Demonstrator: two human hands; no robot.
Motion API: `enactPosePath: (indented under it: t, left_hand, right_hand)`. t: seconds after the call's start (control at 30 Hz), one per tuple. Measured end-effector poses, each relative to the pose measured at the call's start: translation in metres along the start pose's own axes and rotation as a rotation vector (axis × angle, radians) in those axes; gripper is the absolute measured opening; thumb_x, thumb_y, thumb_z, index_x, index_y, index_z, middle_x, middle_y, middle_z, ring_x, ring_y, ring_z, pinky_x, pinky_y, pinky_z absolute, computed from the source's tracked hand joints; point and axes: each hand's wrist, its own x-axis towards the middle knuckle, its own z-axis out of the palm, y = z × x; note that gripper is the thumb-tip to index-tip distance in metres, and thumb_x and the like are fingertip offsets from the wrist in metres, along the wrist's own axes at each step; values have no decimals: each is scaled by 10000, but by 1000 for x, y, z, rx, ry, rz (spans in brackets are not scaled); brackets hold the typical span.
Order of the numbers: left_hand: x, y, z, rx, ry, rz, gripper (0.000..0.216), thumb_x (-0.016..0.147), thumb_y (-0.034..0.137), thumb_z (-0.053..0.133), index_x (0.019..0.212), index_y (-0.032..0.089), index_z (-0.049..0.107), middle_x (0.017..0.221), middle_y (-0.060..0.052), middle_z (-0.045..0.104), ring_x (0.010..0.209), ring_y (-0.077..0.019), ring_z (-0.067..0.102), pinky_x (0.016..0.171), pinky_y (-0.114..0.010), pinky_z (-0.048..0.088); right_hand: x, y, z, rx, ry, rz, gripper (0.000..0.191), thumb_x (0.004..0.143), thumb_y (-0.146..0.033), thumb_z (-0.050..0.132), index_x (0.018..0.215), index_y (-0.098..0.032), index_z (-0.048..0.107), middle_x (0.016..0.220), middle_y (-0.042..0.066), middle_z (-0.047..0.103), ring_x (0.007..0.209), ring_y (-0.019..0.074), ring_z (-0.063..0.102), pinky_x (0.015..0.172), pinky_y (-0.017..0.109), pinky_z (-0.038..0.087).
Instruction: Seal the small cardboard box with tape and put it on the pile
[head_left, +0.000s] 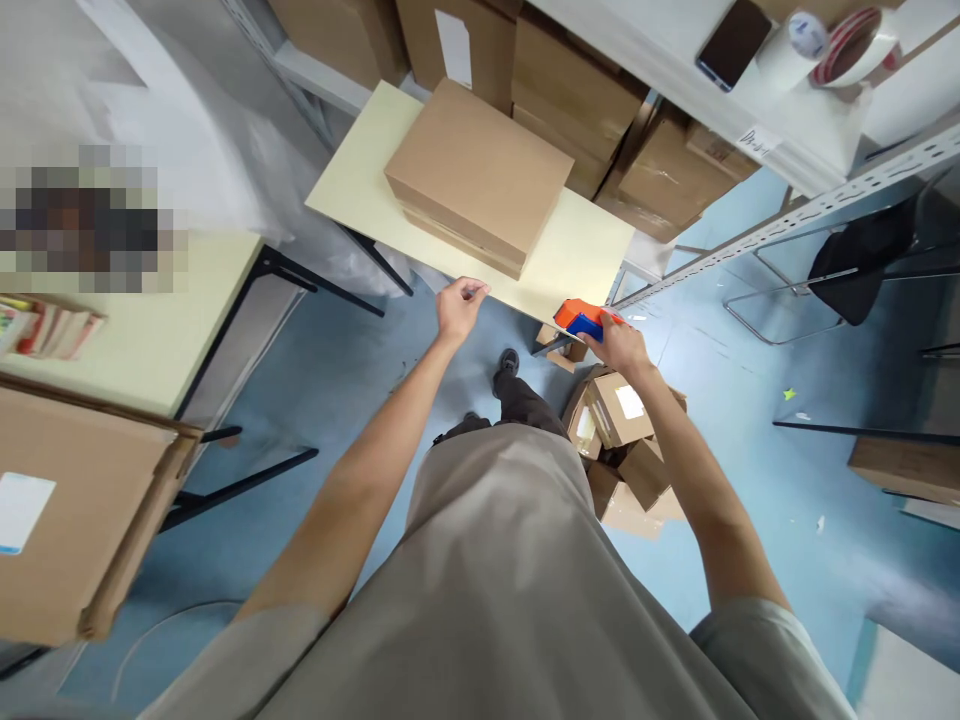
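A closed brown cardboard box lies on the pale yellow table in front of me. My left hand hovers just off the table's near edge, left of the box's near corner. Its thumb and fingertips are pinched together; whatever they hold, if anything, is too small to make out. In my right hand is an orange-and-blue hand tool, gripped at the table's near right corner. The fingers partly cover it, so its exact kind does not show. Neither hand touches the box.
Opened cardboard boxes are heaped on the floor by my right side. Behind the table stands a shelf with large cartons, a phone and tape rolls. Another table and a big carton stand left; a chair is right.
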Motion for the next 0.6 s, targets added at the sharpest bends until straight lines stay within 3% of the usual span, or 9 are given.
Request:
enactPosePath:
  t: [0.23, 0.43, 0.6]
  left_hand:
    - [53, -27, 32, 42, 35, -51, 48, 898, 243, 816, 872, 214, 788, 930, -52, 822, 805, -190, 680, 857, -317, 550]
    - [77, -42, 46, 61, 100, -98, 48, 901, 220, 814, 864, 226, 785, 936, -40, 826, 746, -177, 644, 830, -321, 545]
    - [88, -48, 49, 52, 122, -132, 52, 918, 237, 801, 871, 223, 785, 904, -30, 810, 717, -159, 610, 802, -305, 524]
  right_hand:
    - [66, -7, 12, 20, -34, 29, 720, 1151, -655, 449, 1583, -78, 446, 1307, 287, 772, 1202, 417, 772, 992, 461, 572]
    - [96, -15, 23, 41, -73, 23, 728, 1165, -643, 401, 1619, -75, 391, 1283, 295, 762, 1238, 426, 757, 1009, 477, 565]
    - [111, -21, 28, 101, -80, 30, 678, 1152, -633, 430, 1578, -106, 439, 1297, 286, 766, 1213, 423, 767, 985, 487, 584]
